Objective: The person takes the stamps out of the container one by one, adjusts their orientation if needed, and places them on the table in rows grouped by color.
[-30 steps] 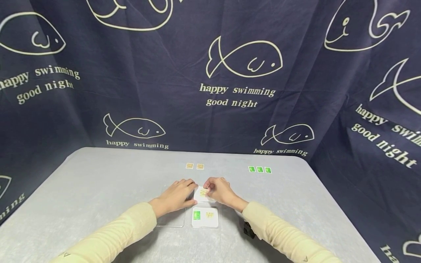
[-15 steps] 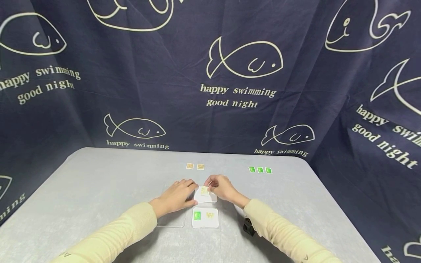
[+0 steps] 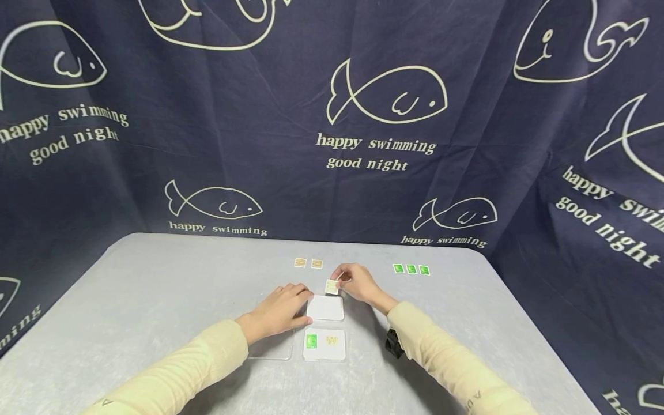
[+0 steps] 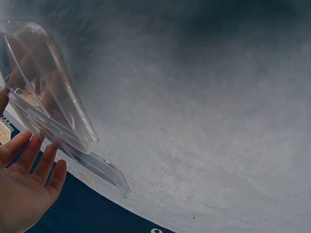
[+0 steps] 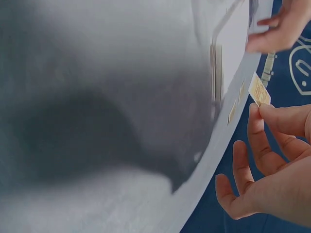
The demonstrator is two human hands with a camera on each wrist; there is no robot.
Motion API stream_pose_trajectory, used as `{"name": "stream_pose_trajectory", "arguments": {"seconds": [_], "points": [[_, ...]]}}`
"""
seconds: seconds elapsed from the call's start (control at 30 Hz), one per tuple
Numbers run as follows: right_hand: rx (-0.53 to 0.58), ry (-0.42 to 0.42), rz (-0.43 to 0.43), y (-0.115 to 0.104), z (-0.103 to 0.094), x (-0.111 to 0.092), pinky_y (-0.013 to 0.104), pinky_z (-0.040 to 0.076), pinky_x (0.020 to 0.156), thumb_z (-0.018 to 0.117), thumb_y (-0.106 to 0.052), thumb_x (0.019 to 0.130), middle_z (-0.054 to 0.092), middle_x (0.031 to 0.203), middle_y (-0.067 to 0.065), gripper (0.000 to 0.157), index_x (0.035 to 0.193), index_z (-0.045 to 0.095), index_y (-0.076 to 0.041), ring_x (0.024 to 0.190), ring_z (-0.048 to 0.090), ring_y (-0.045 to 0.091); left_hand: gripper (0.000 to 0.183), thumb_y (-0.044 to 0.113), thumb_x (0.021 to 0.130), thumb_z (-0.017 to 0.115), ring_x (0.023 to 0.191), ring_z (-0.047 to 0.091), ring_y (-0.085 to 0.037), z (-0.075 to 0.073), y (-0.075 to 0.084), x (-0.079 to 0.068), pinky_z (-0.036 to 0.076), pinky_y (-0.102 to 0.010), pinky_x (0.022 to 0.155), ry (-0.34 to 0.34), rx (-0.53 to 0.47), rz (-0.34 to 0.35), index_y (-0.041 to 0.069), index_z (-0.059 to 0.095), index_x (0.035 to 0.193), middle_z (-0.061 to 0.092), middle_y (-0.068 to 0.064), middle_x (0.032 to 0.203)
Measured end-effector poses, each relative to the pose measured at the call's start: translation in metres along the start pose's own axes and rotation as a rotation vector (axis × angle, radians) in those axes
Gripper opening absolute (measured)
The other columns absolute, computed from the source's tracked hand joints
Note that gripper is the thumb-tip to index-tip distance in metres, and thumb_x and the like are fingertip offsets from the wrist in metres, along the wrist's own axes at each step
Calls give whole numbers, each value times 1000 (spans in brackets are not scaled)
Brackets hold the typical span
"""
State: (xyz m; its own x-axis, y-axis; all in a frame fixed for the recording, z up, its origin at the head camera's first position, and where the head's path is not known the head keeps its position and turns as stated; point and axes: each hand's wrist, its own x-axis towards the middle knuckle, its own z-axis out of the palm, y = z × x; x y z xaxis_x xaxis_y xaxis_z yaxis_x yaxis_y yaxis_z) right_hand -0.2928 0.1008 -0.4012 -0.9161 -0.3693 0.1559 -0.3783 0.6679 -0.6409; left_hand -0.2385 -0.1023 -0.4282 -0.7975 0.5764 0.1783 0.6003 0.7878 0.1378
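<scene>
Between thumb and forefinger my right hand [image 3: 358, 283] pinches a small pale-yellow stamp [image 3: 332, 286], tilted up just beyond a stack of white cards [image 3: 325, 308]. The right wrist view shows the stamp [image 5: 260, 91] held by one corner. My left hand [image 3: 276, 309] rests at the left edge of the stack, forefinger near the far corner and thumb near the front one. In the left wrist view its fingers reach up beside a clear plastic case [image 4: 53, 92]. In front of the stack lies a white card [image 3: 324, 353] bearing a green stamp [image 3: 311, 341] and a gold-printed stamp [image 3: 331, 340].
Two tan stamps [image 3: 317, 264] lie farther back on the grey table [image 3: 171, 276]. A row of three green stamps [image 3: 411, 269] sits to the right. A clear plastic lid [image 3: 270, 353] lies under and beside the left wrist. A dark printed curtain [image 3: 290, 190] hangs behind.
My right hand has lifted the pale-yellow stamp off the white card stack and moved it away from me and slightly right. The top card now shows plain white. The left hand stays put.
</scene>
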Motion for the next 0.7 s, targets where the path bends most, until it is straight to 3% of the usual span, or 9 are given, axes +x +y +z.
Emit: {"name": "stream_pose_trajectory", "arguments": {"seconds": [0.37,0.7], "points": [[-49,30,91,15,-9,22,22,39,61,63,3,74,63,72,8,12,83,67,-4,65,52,12,50,41,82,63,105,54,-23,0,0,0,45,-41,87,-15,-2,-15,8,55,119,56,-5,115],[-68,56,122,22,-14,39,26,41,65,63,1,76,65,78,10,11,84,68,-5,73,56,17,51,42,82,62,105,53,-23,2,-1,1,45,-41,88,-11,3,-14,9,55,120,56,-5,116]]}}
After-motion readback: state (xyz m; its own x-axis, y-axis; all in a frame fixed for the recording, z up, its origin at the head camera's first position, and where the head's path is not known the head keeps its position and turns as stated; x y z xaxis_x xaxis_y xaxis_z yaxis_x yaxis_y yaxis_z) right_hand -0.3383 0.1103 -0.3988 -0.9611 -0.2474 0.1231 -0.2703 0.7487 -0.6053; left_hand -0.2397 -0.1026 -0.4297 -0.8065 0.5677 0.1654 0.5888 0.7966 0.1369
